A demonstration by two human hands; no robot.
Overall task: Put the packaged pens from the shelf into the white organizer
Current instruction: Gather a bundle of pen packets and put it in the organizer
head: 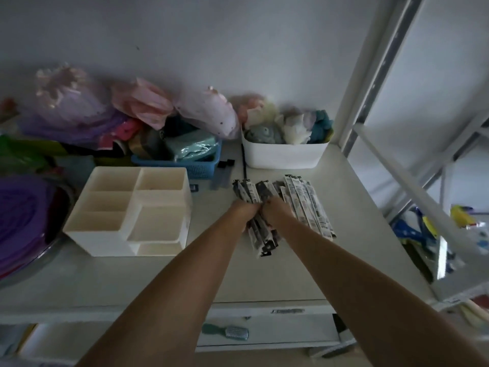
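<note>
Head view
Left hand: the left hand [242,214] is clenched around a bundle of packaged pens [260,207], gripping it from the left side.
Right hand: the right hand [276,211] is closed on the same bundle from the right, knuckles touching the left hand.
Bundle: the dark-labelled packs stick out past the hands both toward the wall and toward the person, over the shelf [264,282].
Loose pens: more packaged pens [308,205] lie flat on the shelf in a fanned row just right of the hands, touching the right hand's side.
White organizer: the white organizer [132,210] stands on the shelf left of the hands, apart from them; its compartments show no pens.
Blue basket: a blue basket [201,168] of soft items sits behind the organizer.
White bin: a white bin [283,154] holding plush toys stands against the wall, beyond the pens.
Lower shelf: a hairbrush [230,332] lies below the front edge.
</note>
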